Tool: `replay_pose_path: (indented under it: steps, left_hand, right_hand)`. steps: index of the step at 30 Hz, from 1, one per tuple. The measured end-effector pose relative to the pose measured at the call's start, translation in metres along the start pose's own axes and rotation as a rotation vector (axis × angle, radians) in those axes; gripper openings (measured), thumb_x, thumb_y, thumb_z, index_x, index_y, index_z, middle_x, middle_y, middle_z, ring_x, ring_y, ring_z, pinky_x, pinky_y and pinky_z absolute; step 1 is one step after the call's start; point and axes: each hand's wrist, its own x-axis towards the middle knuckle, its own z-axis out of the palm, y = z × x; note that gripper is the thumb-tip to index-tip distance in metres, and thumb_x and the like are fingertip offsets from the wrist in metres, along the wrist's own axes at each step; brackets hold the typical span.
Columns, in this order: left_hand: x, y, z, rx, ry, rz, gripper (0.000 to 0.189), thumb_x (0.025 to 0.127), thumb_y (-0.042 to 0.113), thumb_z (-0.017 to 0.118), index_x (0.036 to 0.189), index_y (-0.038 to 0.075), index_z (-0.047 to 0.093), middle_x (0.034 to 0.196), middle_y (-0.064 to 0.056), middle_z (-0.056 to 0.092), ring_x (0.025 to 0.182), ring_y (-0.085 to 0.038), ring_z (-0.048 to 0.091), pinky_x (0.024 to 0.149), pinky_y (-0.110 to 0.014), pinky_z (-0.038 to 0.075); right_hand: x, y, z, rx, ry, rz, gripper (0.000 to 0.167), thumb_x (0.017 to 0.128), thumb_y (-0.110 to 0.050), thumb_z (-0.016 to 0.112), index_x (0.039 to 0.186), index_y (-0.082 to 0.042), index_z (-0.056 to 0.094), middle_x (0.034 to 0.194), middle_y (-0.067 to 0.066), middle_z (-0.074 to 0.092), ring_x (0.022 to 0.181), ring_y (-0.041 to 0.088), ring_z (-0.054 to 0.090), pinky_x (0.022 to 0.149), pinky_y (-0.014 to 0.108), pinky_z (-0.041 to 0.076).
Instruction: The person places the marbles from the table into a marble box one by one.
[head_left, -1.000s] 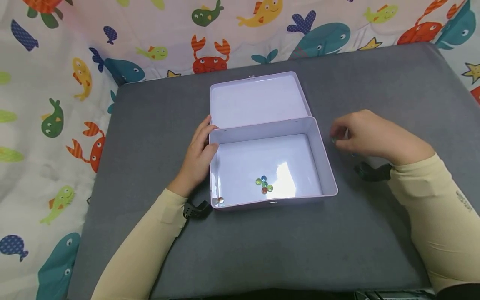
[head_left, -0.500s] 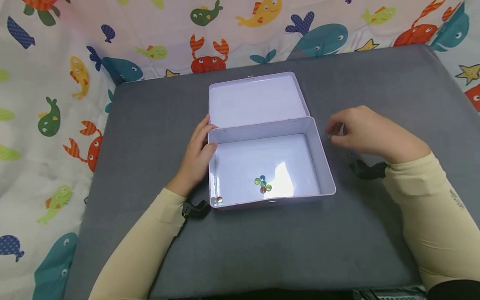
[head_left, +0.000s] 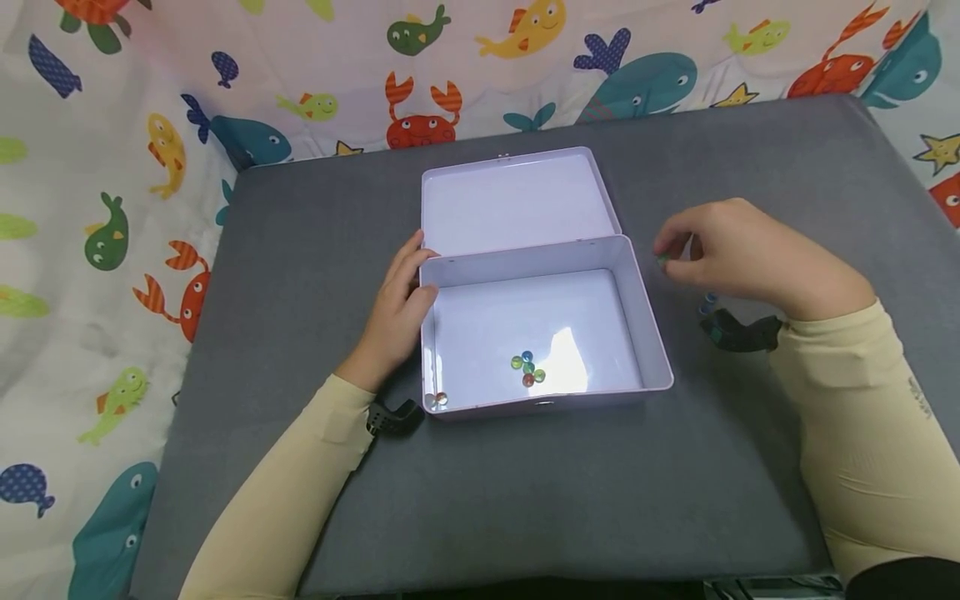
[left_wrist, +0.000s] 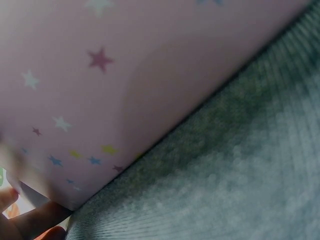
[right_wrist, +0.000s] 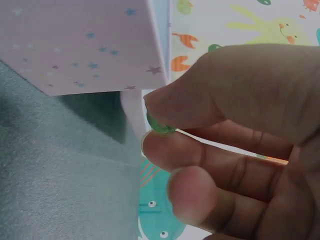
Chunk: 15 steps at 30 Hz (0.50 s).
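Note:
An open pale lilac tin box (head_left: 547, 325) stands on the grey table, its lid folded back. At its rear left corner my left hand (head_left: 390, 317) grips the side wall, thumb over the rim; in the left wrist view its fingers (left_wrist: 35, 222) reach around the star-printed box's corner. To the right of the box, my right hand (head_left: 738, 258) pinches a green glass marble (right_wrist: 159, 125) between thumb and index finger, above the table. Several marbles (head_left: 528, 368) cluster on the box floor, with clear and reddish marbles (head_left: 441, 399) in its front left corner.
Small blue glassy things (head_left: 708, 303), perhaps marbles, show below the right hand, beside the wrist camera (head_left: 738, 332). The box lid (head_left: 521, 200) lies towards the back. A cloth (head_left: 315, 75) printed with sea animals hangs behind and left of the grey table (head_left: 525, 508).
My right hand has risen slightly with the green marble, and the small blue things beneath it show more plainly. The left hand and the marbles in the box stay put.

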Motion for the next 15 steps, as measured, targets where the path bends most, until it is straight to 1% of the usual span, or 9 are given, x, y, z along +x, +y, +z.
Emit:
replay_pose_path:
  steps: [4,8,15]
  left_hand:
    - [0.000,0.000,0.000,0.005,0.001,0.000,0.040,0.100,0.021,0.044,0.136,0.011,0.058,0.175,0.000,0.020,0.156,-0.023,0.028,0.118,-0.057,0.035]
    - [0.001,-0.001,0.000,0.007,0.002,0.002,0.041,0.100,0.021,0.044,0.136,0.010,0.058,0.175,-0.002,0.020,0.157,-0.023,0.026,0.120,-0.058,0.033]
    - [0.000,-0.003,0.000,0.003,0.002,0.001,0.041,0.099,0.021,0.044,0.136,0.011,0.059,0.174,0.005,0.020,0.157,-0.022,0.027,0.119,-0.057,0.034]
  right_hand:
    - [0.000,-0.003,-0.002,-0.004,0.008,-0.019,0.017,0.091,-0.007,0.073,0.107,-0.004,0.078,0.095,0.007,0.075,0.082,0.022,0.063,0.061,0.032,0.051]
    - [0.000,-0.007,-0.004,-0.003,0.013,-0.034,0.017,0.090,-0.006,0.074,0.107,-0.006,0.078,0.094,0.006,0.075,0.081,0.022,0.063,0.059,0.031,0.050]
    - [0.002,-0.015,-0.006,0.009,0.001,-0.052,0.019,0.091,-0.007,0.073,0.110,-0.006,0.078,0.095,0.007,0.075,0.081,0.022,0.063,0.059,0.030,0.052]
